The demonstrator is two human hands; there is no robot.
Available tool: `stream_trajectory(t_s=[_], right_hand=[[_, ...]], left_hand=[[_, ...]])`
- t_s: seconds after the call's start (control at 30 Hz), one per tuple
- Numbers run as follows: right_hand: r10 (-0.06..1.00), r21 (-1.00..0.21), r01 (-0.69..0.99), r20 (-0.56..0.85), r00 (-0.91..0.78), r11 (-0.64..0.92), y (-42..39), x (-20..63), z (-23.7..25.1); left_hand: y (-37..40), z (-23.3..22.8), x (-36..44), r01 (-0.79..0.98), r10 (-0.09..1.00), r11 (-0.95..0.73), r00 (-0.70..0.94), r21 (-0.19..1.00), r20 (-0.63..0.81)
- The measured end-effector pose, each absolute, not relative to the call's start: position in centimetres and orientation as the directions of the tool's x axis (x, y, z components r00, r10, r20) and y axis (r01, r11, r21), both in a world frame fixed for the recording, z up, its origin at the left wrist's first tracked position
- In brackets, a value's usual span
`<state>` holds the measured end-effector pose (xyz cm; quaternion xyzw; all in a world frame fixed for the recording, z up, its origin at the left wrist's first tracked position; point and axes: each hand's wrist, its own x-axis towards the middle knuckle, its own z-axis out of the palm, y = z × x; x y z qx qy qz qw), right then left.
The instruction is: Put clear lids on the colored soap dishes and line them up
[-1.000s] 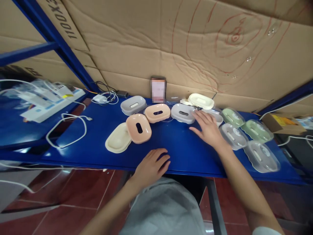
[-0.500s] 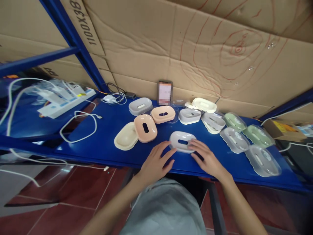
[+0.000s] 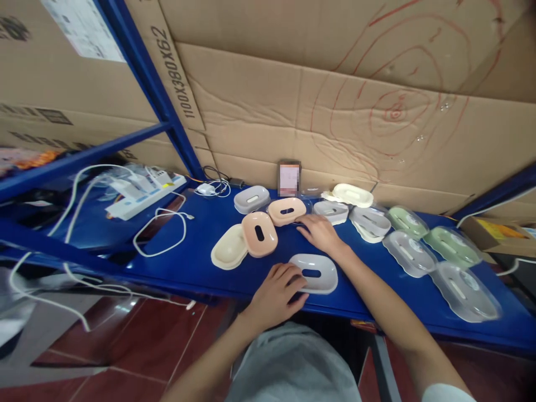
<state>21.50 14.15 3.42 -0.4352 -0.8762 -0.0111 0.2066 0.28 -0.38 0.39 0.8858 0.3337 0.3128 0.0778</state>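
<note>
Blue metal makes up the counter (image 3: pixel 201 223), a shelf-like surface set against a wall of flattened cardboard (image 3: pixel 335 111) scrawled with red rings. Near its front edge lies a grey soap dish (image 3: pixel 315 273), slot upward, and the left hand (image 3: pixel 274 293) rests against the dish's left end, its fingers (image 3: pixel 293 279) loosely curled and touching the rim rather than clamped round it. The right hand (image 3: pixel 321 233) is stretched farther back, palm down, fingers slightly spread and flat on the counter, their tips just beside a pink soap dish (image 3: pixel 287 210) and a clear lid that shows under it; whether they touch it I cannot tell. Left of that pink one sits a second pink dish (image 3: pixel 259 233), tilted and overlapping a cream dish (image 3: pixel 229 254). Behind them stands another grey dish (image 3: pixel 252 199), and next to it a small upright card (image 3: pixel 289 178), blurred. To the right of the reaching hand are a small grey dish (image 3: pixel 330 211), a cream lid (image 3: pixel 352 195) and a grey stacked piece (image 3: pixel 369 221), then two green dishes under clear covers (image 3: pixel 407 221) (image 3: pixel 454 246) and two clear-covered grey ones (image 3: pixel 409 254) (image 3: pixel 465 285) running toward the counter's right end. Off to the left lie a white power strip (image 3: pixel 144 187) and loops of white cable (image 3: pixel 161 234).
</note>
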Motion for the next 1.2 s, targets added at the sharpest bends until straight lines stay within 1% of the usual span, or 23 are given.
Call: stream_trajectory(t_s=[0.1, 0.17, 0.23, 0.3, 0.37, 0.47, 0.6, 0.7, 0.8, 0.9, 0.97, 1.03, 1.1, 1.13, 1.2], right_hand=[[0.743, -0.114, 0.776, 0.403, -0.535, 0.621, 14.9, 20.5, 3.6], [0.724, -0.096, 0.758, 0.393, -0.567, 0.645, 15.8, 20.1, 4.0], [0.717, -0.094, 0.748, 0.386, -0.580, 0.656, 16.5, 19.9, 4.6], [0.719, -0.100, 0.756, 0.409, -0.562, 0.647, 16.3, 20.1, 5.4], [0.719, -0.103, 0.770, 0.452, -0.528, 0.630, 14.6, 20.8, 6.2], [0.708, -0.087, 0.789, 0.509, -0.489, 0.608, 10.1, 23.2, 6.6], [0.723, -0.074, 0.845, 0.561, -0.404, 0.530, 3.8, 27.6, 4.7], [0.768, -0.092, 0.891, 0.551, -0.326, 0.444, 1.1, 30.0, 2.2], [0.797, -0.108, 0.908, 0.529, -0.293, 0.406, 0.3, 30.9, 0.9], [0.811, -0.144, 0.890, 0.495, -0.313, 0.432, 0.7, 30.3, 1.4], [0.806, -0.189, 0.850, 0.469, -0.362, 0.492, 1.3, 29.1, 2.5], [0.786, -0.236, 0.793, 0.451, -0.423, 0.562, 2.1, 27.5, 3.7], [0.767, -0.258, 0.754, 0.443, -0.463, 0.604, 2.8, 25.9, 4.6], [0.763, -0.261, 0.747, 0.445, -0.468, 0.611, 3.1, 25.3, 4.9], [0.760, -0.270, 0.743, 0.460, -0.459, 0.612, 3.3, 24.5, 5.0]], left_hand=[[-0.3, 0.4, 0.3, 0.545, 0.632, -0.772, 0.596, 0.327, 0.496], [-0.3, 0.4, 0.2, 0.542, 0.625, -0.777, 0.603, 0.321, 0.495], [-0.3, 0.4, 0.2, 0.536, 0.621, -0.781, 0.605, 0.322, 0.499], [-0.3, 0.4, 0.2, 0.529, 0.619, -0.783, 0.606, 0.327, 0.500], [-0.3, 0.4, 0.2, 0.526, 0.620, -0.782, 0.607, 0.333, 0.497], [-0.3, 0.4, 0.1, 0.527, 0.623, -0.780, 0.607, 0.337, 0.493], [-0.3, 0.3, 0.1, 0.523, 0.617, -0.785, 0.615, 0.332, 0.491], [-0.3, 0.2, 0.1, 0.519, 0.609, -0.791, 0.622, 0.322, 0.493], [-0.2, 0.3, 0.1, 0.516, 0.605, -0.794, 0.622, 0.320, 0.497], [-0.3, 0.3, 0.2, 0.519, 0.610, -0.790, 0.621, 0.326, 0.491], [-0.4, 0.3, 0.2, 0.524, 0.613, -0.788, 0.620, 0.323, 0.490], [-0.5, 0.3, 0.1, 0.535, 0.611, -0.785, 0.585, 0.312, 0.533], [-0.4, 0.4, -0.4, 0.584, 0.626, -0.753, 0.494, 0.303, 0.604], [-0.2, 0.5, -0.7, 0.637, 0.648, -0.711, 0.430, 0.297, 0.628], [0.4, 0.7, -1.8, 0.773, 0.708, -0.574, 0.304, 0.270, 0.637]])
